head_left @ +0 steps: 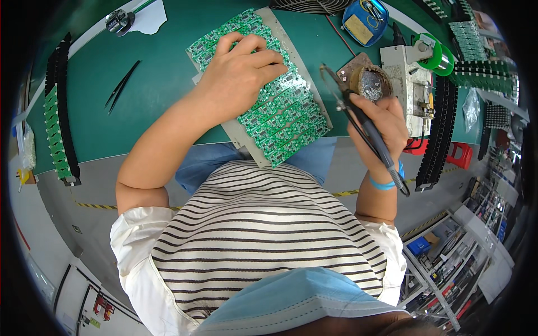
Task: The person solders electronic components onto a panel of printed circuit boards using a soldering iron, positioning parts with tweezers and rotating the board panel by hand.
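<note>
A panel of green circuit boards (288, 120) lies slanted on a pale grey tray (238, 134), which reaches over the near edge of the table. My left hand (238, 75) rests on the upper part of the boards, fingers bent and spread apart; the fingertips are partly hidden. To the right of the panel, my right hand (386, 126) is closed around a soldering iron (372, 134) with a thin metal guide along it. Its tip points up and left, off the boards. Right behind that hand sits a round tin of greyish bits (371, 83).
Black tweezers (122, 87) lie on the green table (162, 73) at left. A blue container with a sponge (364, 25) stands at the back. On the right are a white machine (404, 84) and a green solder spool (440, 56). Black racks (59, 112) flank the workspace.
</note>
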A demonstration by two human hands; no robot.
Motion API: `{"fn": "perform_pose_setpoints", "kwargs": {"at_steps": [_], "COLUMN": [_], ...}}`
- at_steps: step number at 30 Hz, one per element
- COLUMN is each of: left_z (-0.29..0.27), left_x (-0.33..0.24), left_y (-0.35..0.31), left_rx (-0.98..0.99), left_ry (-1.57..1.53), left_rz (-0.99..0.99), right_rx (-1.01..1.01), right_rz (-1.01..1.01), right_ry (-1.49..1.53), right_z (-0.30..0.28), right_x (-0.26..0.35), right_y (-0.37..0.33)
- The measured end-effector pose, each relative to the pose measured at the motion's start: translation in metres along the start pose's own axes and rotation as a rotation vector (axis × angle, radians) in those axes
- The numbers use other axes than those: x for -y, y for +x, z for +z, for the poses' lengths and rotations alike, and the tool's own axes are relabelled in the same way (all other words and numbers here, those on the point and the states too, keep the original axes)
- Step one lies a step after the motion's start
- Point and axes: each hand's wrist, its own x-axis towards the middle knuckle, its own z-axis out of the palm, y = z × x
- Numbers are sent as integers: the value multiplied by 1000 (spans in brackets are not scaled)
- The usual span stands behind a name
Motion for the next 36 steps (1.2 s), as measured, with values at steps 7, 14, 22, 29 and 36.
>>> {"fn": "perform_pose_setpoints", "kwargs": {"at_steps": [7, 14, 22, 29, 36], "left_z": [1, 3, 1, 0, -1], "left_x": [0, -1, -1, 0, 0], "left_y": [-1, -1, -1, -1, -2], "left_rx": [-14, -42, -8, -17, 20], "left_ry": [5, 7, 5, 1, -34], "left_rz": [-3, 1, -10, -2, -15], "right_rx": [-171, -188, 94, 120, 168], "right_rz": [240, 193, 20, -13, -57], "right_ry": [-264, 75, 117, 104, 87], "right_z": [-12, -6, 19, 20, 17], "right_x": [3, 15, 0, -1, -2], "right_y": [-51, -25, 4, 12, 19]}}
